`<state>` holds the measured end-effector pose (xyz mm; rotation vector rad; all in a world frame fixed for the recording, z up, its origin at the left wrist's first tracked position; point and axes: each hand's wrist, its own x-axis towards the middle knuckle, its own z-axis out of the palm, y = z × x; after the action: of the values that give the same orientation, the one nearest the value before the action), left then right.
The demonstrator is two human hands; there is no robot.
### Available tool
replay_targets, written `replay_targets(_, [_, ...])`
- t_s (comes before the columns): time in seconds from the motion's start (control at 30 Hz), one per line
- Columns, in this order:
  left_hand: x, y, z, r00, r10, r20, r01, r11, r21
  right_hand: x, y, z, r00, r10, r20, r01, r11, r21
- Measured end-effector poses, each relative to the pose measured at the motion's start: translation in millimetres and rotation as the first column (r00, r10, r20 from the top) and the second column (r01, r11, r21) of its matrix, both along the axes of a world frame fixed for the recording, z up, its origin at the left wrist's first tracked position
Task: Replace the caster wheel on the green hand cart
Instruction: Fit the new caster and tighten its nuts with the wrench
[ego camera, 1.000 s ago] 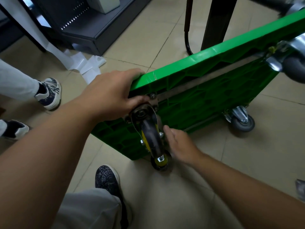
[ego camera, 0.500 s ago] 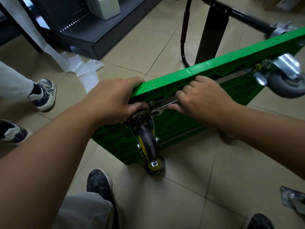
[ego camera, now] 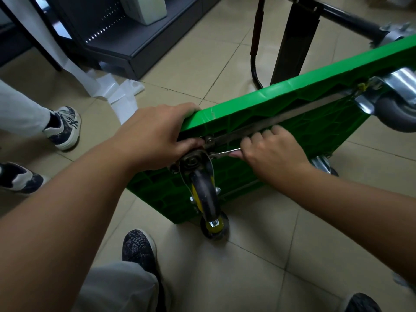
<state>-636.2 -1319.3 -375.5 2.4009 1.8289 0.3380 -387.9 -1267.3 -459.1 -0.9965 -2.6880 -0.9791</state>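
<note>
Left hand [ego camera: 157, 134] clamped on the near top corner of the cart [ego camera: 326, 127]: fingers hooked over the green edge, thumb pressed to the underside just above the caster [ego camera: 206, 194]. Forearm stretched in from lower left, wrist straight.

Right hand [ego camera: 270, 152] curled round a slim metal wrench [ego camera: 225, 152], knuckles up, the tool's tip set at the caster's mounting plate beside a bolt. Forearm reaching in from lower right.

Cart tipped up on its long edge on the tiled floor [ego camera: 258, 255], ribbed underside towards the camera, a metal strip running along it. Caster fixed at the near upper corner, black tyre, yellow hub, hanging down across the underside. Grey caster [ego camera: 396, 111] in a shiny fork at the far upper corner.

Dark patterned shoe [ego camera: 138, 246] below the cart. Off to the left, another person's sneaker [ego camera: 65, 129], marked with an "NY" monogram. No other writing readable.
</note>
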Motion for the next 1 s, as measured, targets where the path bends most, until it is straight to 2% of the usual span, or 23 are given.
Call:
replay_targets(0.13, [0,0,0,1.0,0.007,0.002,-0.007,1.0,0.002,-3,-10,-29,0.969,-0.096,-0.227,0.047,0.977,-0.21])
replay_targets(0.23, [1,1,0,1.0,0.008,-0.001,-0.008,1.0,-0.01,-13,-23,-50,0.866,-0.257,-0.429,0.045,0.894,-0.445])
replay_targets(0.27, [1,1,0,1.0,0.011,0.0,-0.011,1.0,-0.019,-18,-30,-59,0.801,-0.344,-0.489,0.027,0.838,-0.545])
replay_targets(0.3, [1,1,1,1.0,0.011,0.001,-0.011,1.0,-0.025,-26,-40,-69,0.728,-0.45,-0.517,-0.017,0.742,-0.671])
replay_targets(0.37, [1,1,1,1.0,0.006,-0.002,-0.006,1.0,-0.026,-47,-58,-85,0.546,-0.648,-0.532,-0.28,0.457,-0.844])
replay_targets(0.4, [1,0,2,1.0,0.002,-0.002,-0.002,1.0,-0.028,-58,-65,-92,0.44,-0.729,-0.525,-0.434,0.339,-0.835])
replay_targets(0.43, [2,0,3,1.0,-0.006,0.001,0.006,0.999,-0.031,-65,-70,-97,0.372,-0.781,-0.501,-0.526,0.267,-0.807])
replay_targets(0.47, [2,0,3,1.0,-0.014,0.004,0.014,0.999,-0.031,-68,-73,-101,0.344,-0.803,-0.486,-0.554,0.245,-0.796])
replay_targets(0.53, [2,1,3,1.0,-0.018,0.003,0.018,0.999,-0.026,-61,-71,-101,0.356,-0.784,-0.508,-0.519,0.287,-0.805])
replay_targets(0.57, [1,1,4,1.0,-0.017,0.003,0.017,0.999,-0.027,-49,-67,-99,0.402,-0.756,-0.517,-0.469,0.315,-0.825])
replay_targets(0.63, [2,0,4,1.0,-0.012,0.005,0.012,1.0,-0.023,-17,-53,-90,0.616,-0.65,-0.446,-0.237,0.387,-0.891])
replay_targets(0.7, [3,-1,4,1.0,-0.011,0.004,0.011,1.0,-0.024,16,-38,-74,0.83,-0.48,-0.284,0.055,0.577,-0.815])
replay_targets(0.73, [3,-1,4,1.0,-0.015,0.003,0.015,1.0,-0.021,28,-30,-63,0.893,-0.386,-0.233,0.111,0.689,-0.716])
replay_targets(0.8, [2,-1,3,1.0,-0.017,0.003,0.017,1.0,-0.017,37,-17,-36,0.962,-0.199,-0.188,0.074,0.851,-0.52])
replay_targets(0.87, [2,-1,3,1.0,-0.011,0.004,0.011,1.0,-0.018,32,-6,-9,0.984,-0.055,-0.169,-0.003,0.945,-0.326])
replay_targets(1.0, [3,-2,3,1.0,-0.007,0.003,0.007,1.0,-0.016,9,4,32,0.999,0.028,-0.023,-0.03,0.991,-0.133])
